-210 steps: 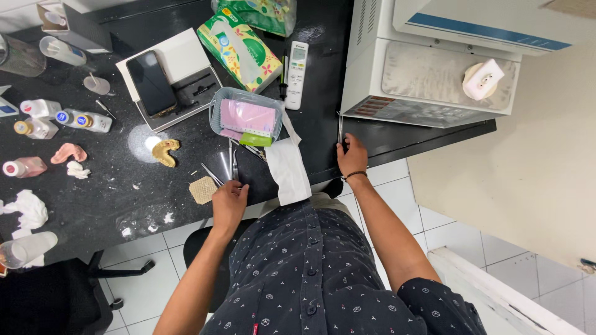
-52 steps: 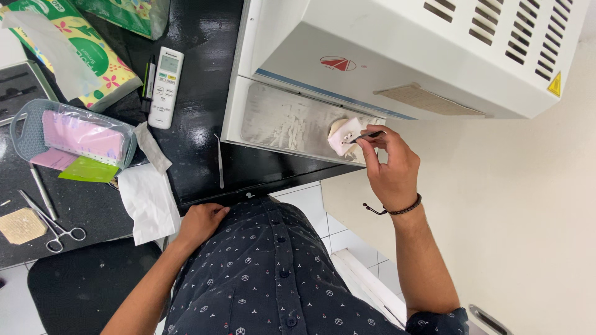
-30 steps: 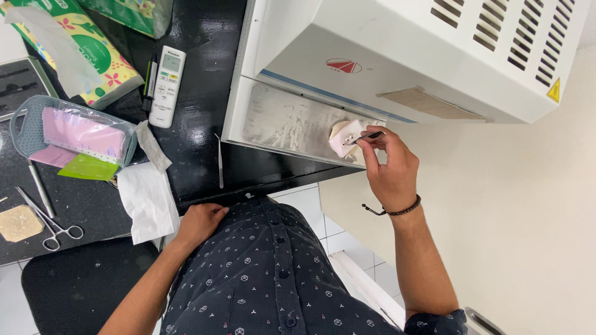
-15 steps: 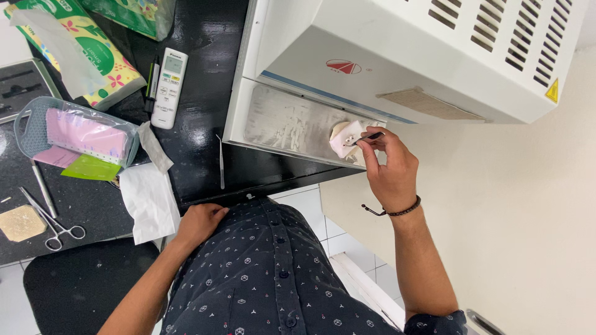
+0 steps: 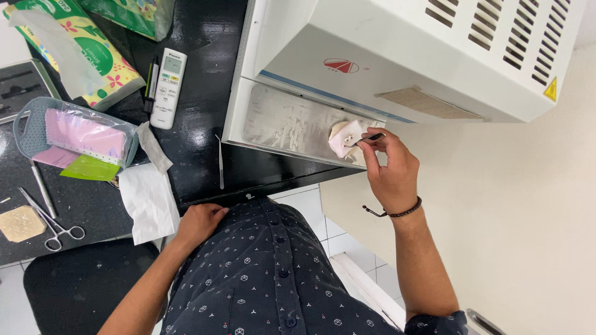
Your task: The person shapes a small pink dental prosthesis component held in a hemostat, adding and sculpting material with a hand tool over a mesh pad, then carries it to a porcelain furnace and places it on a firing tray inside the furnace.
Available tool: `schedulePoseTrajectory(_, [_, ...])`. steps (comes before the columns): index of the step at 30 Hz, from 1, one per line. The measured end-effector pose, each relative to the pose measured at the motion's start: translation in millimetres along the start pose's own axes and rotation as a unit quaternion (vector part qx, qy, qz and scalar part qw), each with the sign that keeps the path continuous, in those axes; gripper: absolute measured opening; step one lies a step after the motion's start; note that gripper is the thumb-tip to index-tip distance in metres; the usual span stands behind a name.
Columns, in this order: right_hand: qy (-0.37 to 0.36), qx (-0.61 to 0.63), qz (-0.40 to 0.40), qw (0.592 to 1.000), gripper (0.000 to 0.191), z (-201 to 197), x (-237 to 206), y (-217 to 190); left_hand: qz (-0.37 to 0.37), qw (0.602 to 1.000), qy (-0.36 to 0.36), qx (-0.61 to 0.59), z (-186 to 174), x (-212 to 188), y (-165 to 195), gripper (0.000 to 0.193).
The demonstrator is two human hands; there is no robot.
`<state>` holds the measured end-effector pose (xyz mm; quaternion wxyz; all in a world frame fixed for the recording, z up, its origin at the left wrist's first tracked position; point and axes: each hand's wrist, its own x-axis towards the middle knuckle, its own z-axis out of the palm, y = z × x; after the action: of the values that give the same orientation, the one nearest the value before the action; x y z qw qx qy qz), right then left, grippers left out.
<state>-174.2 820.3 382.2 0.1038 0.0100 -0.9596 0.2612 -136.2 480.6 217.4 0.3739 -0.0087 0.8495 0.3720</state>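
My right hand pinches thin metal tweezers, whose tip touches a small pale pink-white piece lying on the metal tray at the front of a white bench machine. My left hand rests fingers curled at the edge of the black bench, holding nothing, close to a white tissue.
On the bench lie a white remote control, a thin metal probe, a grey basket with pink and green sheets, scissors, a tissue pack and a tan pad. A dark chair seat is below.
Seven seconds ago both hands were at the bench edge near the basket; since then the view has turned right and my right hand has reached the machine tray with the tweezers. Over the last second, almost nothing moved.
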Motion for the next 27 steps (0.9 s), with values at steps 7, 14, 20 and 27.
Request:
schedulePoseTrajectory(7, [-0.001,-0.001,0.002,1.0,0.026,-1.5,-1.2,-0.9,-0.013,1.0,-0.013,0.009,-0.2,-0.6,0.8,0.03])
schedulePoseTrajectory(14, [0.0,-0.007,-0.002,1.0,0.026,-4.2,-2.4,0.7,0.01,1.0,-0.009,0.006,3.4,-1.2,1.3,0.031])
schedulePoseTrajectory(20, [0.003,-0.009,-0.006,1.0,0.026,-4.9,-2.8,-0.2,0.019,1.0,0.003,0.007,4.8,-0.4,2.1,0.031])
schedulePoseTrajectory(27, [0.004,0.003,-0.002,1.0,0.027,-4.6,-3.6,-0.4,0.008,1.0,0.001,0.005,5.2,-0.2,2.9,0.031])
